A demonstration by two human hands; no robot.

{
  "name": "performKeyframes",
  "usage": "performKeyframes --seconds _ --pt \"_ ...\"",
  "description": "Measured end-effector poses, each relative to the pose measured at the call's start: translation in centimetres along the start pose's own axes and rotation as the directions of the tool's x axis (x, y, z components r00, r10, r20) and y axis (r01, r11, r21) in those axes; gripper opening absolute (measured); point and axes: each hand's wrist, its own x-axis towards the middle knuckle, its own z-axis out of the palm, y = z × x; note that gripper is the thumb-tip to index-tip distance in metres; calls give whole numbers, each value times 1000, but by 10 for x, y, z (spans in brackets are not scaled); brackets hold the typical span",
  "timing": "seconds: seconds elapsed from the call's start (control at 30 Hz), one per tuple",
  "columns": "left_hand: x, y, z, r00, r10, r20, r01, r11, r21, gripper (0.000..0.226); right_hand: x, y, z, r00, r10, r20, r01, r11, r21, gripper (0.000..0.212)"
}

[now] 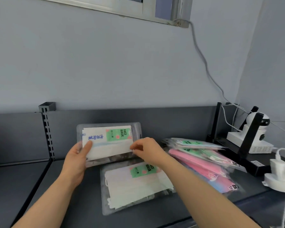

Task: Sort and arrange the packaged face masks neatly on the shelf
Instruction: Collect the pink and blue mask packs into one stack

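Left hand (77, 159): it is gripping the left end of the held pack (109, 142), with the thumb lying on the front.
Right hand (146, 149): it is pinching the right edge of the same pack with curled fingers.
Both hands: they are sitting apart, one at each end of the pack.
Held pack: it is showing white masks and a green label. It is standing nearly upright, close to the back wall (171, 122) of the shelf (69, 203). I cannot tell if its bottom edge is touching the shelf.
Flat pack (136, 185): another white pack is lying flat on the shelf, just in front of the held one and under the right wrist.
Pile (202, 160): pink packs and green-label packs are lying in a messy heap to the right, some sticking out sideways.
Far right: a white camera (257, 129) and a white plug (280, 171) are sitting there, by a black frame (251, 137).
Step, I think: the person is lining the held pack up against the back wall.
What could go wrong: the wrapper is looking shiny and floppy, so the pack may be sliding down or tipping forward onto the flat pack when the hands are letting go.
Another worry: the right arm is reaching close by the pile, so a bump could be knocking the heap over and making more mess.
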Motion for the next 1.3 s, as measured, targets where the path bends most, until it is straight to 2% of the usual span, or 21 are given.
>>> performKeyframes --seconds 0.1,0.17,0.27,0.3,0.37,0.43,0.53,0.73,0.8,0.9,0.97,1.0,1.07,1.13,1.17,1.2,1.3 --pt "7 14 6 992 101 -78 -103 994 -26 10 0 17 -24 982 29 -187 -50 993 -105 34" --pt "11 19 10 990 117 -74 -121 991 -52 10 -3 36 -47 963 129 -236 -185 955 -232 48" --pt "12 11 18 998 44 -47 -47 997 -62 11 -12 68 -71 911 334 -243 -413 749 -518 60" --pt "12 6 21 999 23 -42 -25 999 -48 12 -16 75 -75 887 404 -225 -460 723 -515 56" --pt "12 -4 26 999 -4 -42 3 1000 -23 12 -21 84 -77 864 468 -185 -502 778 -378 32" --pt "12 -9 27 999 -10 -38 11 1000 13 12 -23 88 -72 887 425 -182 -462 806 -371 22" --pt "14 -10 26 999 2 -34 0 998 60 13 -18 81 -68 902 304 -306 -424 753 -503 15" --pt "10 -13 19 998 19 -57 -12 993 116 15 -22 60 -69 835 38 -549 -385 754 -533 17" --pt "7 -14 20 998 6 -56 0 993 119 15 -25 46 -64 813 -46 -581 -344 767 -542 15" --pt "2 -12 25 1000 -23 -10 24 995 95 15 -32 13 -45 835 -207 -510 -177 776 -605 6" --pt "-1 -11 27 998 -42 36 39 996 86 17 -36 -9 -26 861 -319 -395 -30 745 -667 22" --pt "-3 -10 28 997 -50 53 45 996 82 19 -36 -14 -15 865 -370 -339 39 723 -690 23" --pt "-5 -8 26 995 -73 64 69 995 76 23 -33 -17 7 917 -325 -230 141 805 -577 9" --pt "-6 -7 21 993 -110 48 106 992 75 25 -28 -12 20 972 -170 -161 109 938 -330 22" --pt "-6 -6 18 992 -125 33 122 989 80 24 -27 -11 22 980 -134 -145 96 965 -245 28" --pt "-6 -4 14 991 -135 21 132 988 81 24 -26 -12 24 985 -121 -127 95 976 -196 31" --pt "-3 8 7 990 -137 10 136 989 61 22 -17 -21 33 975 -185 -122 154 961 -231 31"
